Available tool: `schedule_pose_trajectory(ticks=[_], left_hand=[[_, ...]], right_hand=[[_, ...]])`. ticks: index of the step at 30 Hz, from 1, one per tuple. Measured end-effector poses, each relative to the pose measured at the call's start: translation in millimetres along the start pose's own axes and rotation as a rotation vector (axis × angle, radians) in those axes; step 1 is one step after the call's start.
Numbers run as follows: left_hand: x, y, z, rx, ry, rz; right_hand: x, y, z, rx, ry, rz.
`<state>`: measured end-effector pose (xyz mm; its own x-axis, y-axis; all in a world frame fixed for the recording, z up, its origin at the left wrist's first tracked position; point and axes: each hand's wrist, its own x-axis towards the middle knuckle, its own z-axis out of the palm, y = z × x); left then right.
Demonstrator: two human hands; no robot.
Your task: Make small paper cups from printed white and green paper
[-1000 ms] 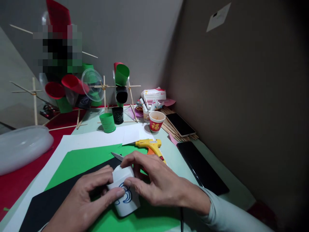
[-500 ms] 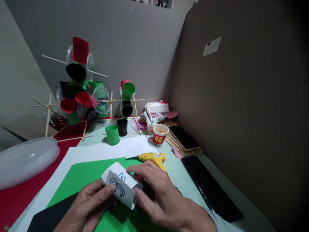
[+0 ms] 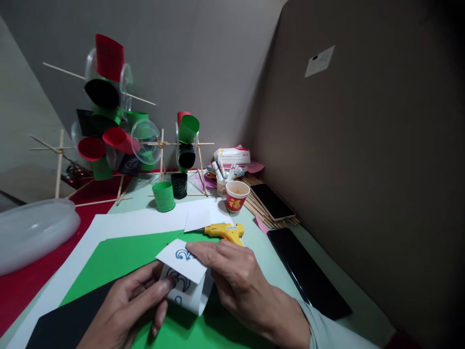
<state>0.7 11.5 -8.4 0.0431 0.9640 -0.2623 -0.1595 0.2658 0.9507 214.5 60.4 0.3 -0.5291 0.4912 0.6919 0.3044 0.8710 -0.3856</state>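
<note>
A strip of white paper with blue curly drawings is bent round into a loop between my hands. My left hand pinches its left side, the thumb pressing on the drawn face. On the right, my right hand holds the upper flap with its fingers on top; its thumb is mostly hidden. Under both hands lies green paper, with a black sheet to the left. Just beyond my right hand rests a yellow hot glue gun.
A green paper cup and a black one stand behind. A red-and-white cup is near a cup of markers. Stick frames with coloured rolls rise at the left. Phones and a long black object lie right.
The paper strip has been turned in my hands, and its flap now lies across the top of the loop. My right hand has shifted its fingers onto the flap. The view has tilted slightly.
</note>
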Motion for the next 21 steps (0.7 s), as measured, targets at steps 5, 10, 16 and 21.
schedule_pose_trajectory(ticks=[5,10,16,21], left_hand=[[0.3,-1.8,-2.7,-0.071,0.005,-0.01],[-1.0,-0.8,-1.8,-0.202,0.063,-0.044],[1.8,-3.5,-4.3,-0.344,0.074,-0.035],[0.4,2.7,-0.8,-0.265,0.089,-0.069]], right_hand=[[-4.6,2.0,0.6,-0.176,-0.044,-0.05],[-6.0,4.3,1.8,-0.209,-0.074,-0.047],[-6.8,5.6,1.3,-0.179,-0.066,-0.055],[-5.0,4.9,1.7,-0.158,-0.074,-0.031]])
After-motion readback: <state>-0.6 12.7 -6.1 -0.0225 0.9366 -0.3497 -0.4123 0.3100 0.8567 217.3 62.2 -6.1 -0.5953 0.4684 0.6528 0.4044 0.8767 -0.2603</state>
